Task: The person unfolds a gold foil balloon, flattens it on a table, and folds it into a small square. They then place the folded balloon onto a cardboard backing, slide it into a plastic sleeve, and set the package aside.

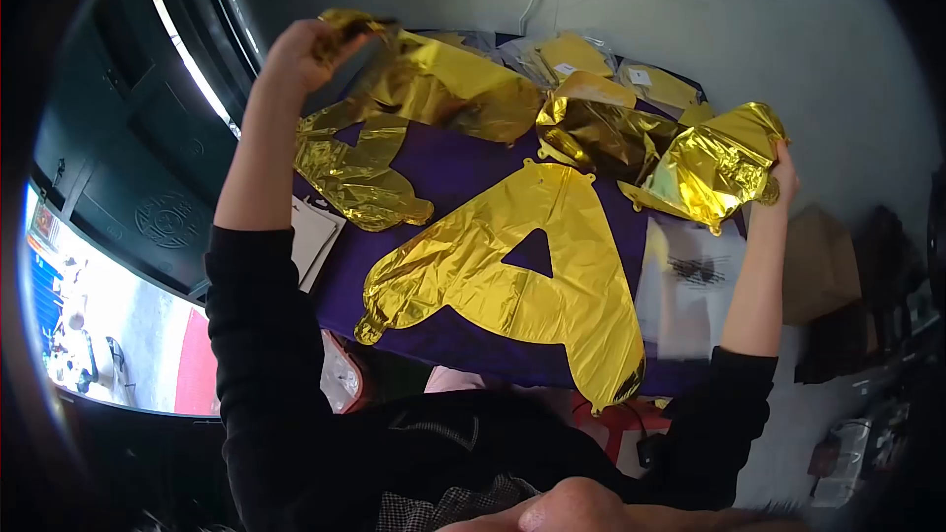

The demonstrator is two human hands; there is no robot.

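A gold foil letter A balloon (483,246) lies flat and uninflated on the purple-covered table (443,158). My left hand (307,54), raised at the far left, is closed on the end of a crumpled gold foil balloon (463,89) that stretches right across the back of the table. At the right, my right hand (784,177) grips the edge of shiny gold foil (724,163), lifted and creased. The two stretches of foil meet near the middle; whether they are one balloon I cannot tell. Another flat gold foil balloon (360,172) lies below my left hand.
Clear plastic packets with yellow contents (572,57) lie along the wall at the back. White cards (313,241) sit at the table's left edge, and a clear plastic bag (690,286) at its right. A cardboard box (820,261) stands to the right, a dark door (148,167) to the left.
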